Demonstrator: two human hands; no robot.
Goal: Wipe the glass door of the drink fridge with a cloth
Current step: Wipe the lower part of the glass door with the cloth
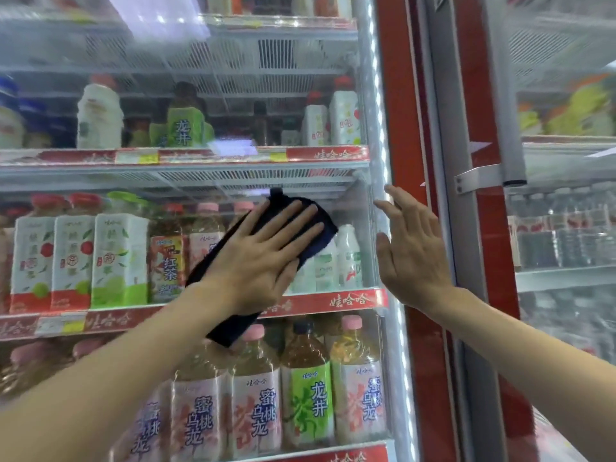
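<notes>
Cloth (233, 328): dark, long, folded flat. It lies on the glass door (100, 181) at mid-height, running diagonally from lower left to upper right.

Handling (judged): the cloth is soft, light and limp, with no stiffness of its own. It will slide or bunch unless pressed by a broad palm near its middle. Its loose lower end hangs past the wrist and may drag.

Left hand (263, 258): fingers straight and spread, pressing the cloth against the glass, not curled round it.

Right hand (413, 258): flat and relaxed, holding nothing, at the door's right edge beside the red frame (393, 95). Contact with the edge cannot be confirmed.

Glass (judged): hard, smooth and breakable, so even pressure is advised.

Behind the glass: 3 shelves of bottles (306, 395).
</notes>
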